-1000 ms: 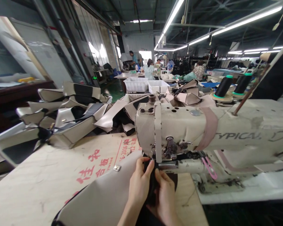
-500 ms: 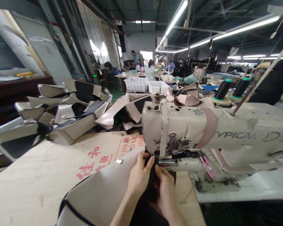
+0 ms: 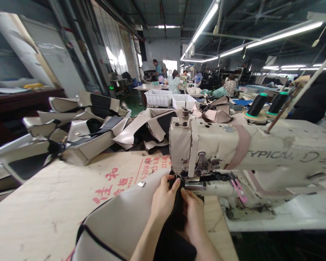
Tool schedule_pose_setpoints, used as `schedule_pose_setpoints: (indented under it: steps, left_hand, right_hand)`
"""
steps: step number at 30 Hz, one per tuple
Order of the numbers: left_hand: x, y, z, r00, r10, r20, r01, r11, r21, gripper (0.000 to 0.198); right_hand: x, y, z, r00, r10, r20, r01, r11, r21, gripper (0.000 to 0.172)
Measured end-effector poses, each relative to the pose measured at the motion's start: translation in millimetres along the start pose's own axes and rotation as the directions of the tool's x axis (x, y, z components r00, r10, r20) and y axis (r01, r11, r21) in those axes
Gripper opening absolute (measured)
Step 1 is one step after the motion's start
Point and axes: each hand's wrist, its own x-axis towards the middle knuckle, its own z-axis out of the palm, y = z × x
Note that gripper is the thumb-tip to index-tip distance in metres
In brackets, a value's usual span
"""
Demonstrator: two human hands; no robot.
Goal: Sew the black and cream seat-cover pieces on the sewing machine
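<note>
A beige bag panel [image 3: 122,214] with black edging and a small metal clasp [image 3: 141,184] lies in front of me, joined to black material [image 3: 171,237]. My left hand [image 3: 164,199] is closed on this bag, thumb and fingers pinching the black edge just below the sewing machine head [image 3: 183,145]. To its right, my right hand [image 3: 193,210] grips the same black material with curled fingers, close by the machine's cylinder arm [image 3: 197,186]. The needle and the stitch point are hidden behind the fingers and machine head.
A heap of beige and black bag pieces [image 3: 84,148] spreads over the wooden board's [image 3: 57,203] far side. Pink-handled tweezers [image 3: 241,192] hang on the machine. Black thread cones [image 3: 256,105] stand behind it. White crates [image 3: 159,98] and several people are farther back.
My view has shifted slightly, so the machine head sits a little farther right. Both hands keep their grip, and the bag's near part has moved slightly right.
</note>
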Motion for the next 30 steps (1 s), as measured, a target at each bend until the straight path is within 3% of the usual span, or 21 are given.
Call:
schedule_pose_setpoints:
  steps: [10,20,30]
  left_hand:
    - [1.0,1.6,-1.2,0.999,0.027,-0.026,-0.026,0.999,0.043,0.037]
    - [4.1,1.9,-2.4,1.0,0.021,-0.022,-0.021,0.999,0.031,0.036]
    - [4.7,-1.2,-1.1,1.0,0.023,-0.022,-0.022,1.0,0.011,0.034]
  right_hand:
    - [-0.2,-2.2,-2.2,0.999,0.022,0.033,-0.02,0.999,-0.035,0.033]
    - [0.1,-2.3,1.1,0.999,0.011,0.041,-0.012,0.999,0.036,0.032]
    - [2.3,1.8,-1.1,1.0,0.02,0.003,-0.02,0.999,0.031,0.03]
